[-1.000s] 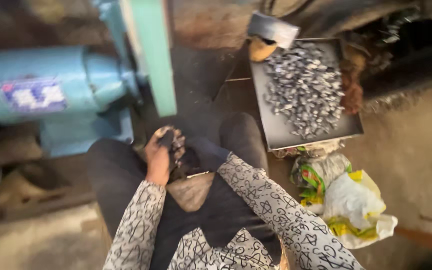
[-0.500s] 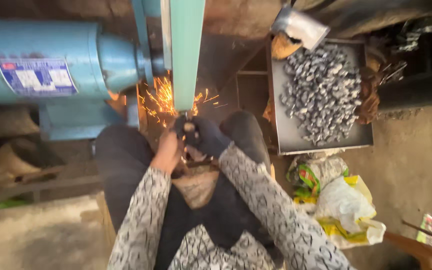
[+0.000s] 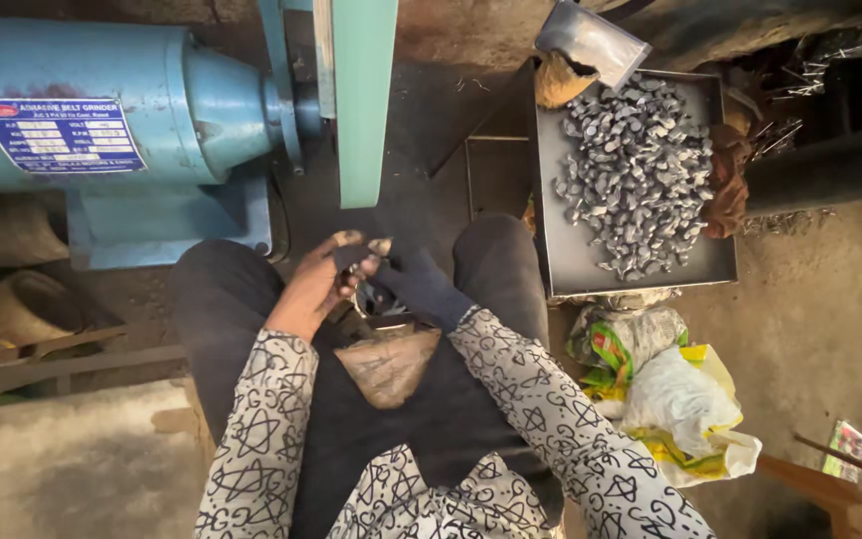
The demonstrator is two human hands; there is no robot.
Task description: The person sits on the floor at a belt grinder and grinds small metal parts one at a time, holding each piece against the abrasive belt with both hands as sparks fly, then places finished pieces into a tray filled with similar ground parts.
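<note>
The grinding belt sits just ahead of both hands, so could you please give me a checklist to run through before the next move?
1. Belt clear of fingers: ok. The green belt hangs above and apart from both hands.
2. Sparks: ok, none show.
3. Workpiece grip: cannot tell. The left hand and right hand meet around a small metal piece, mostly hidden.
4. Hand protection: not ok. The right hand wears a dark glove, the left is bare.
5. Supply: ok. The metal tray holds a heap of small grey metal parts.
6. Belt running: cannot tell.
</note>
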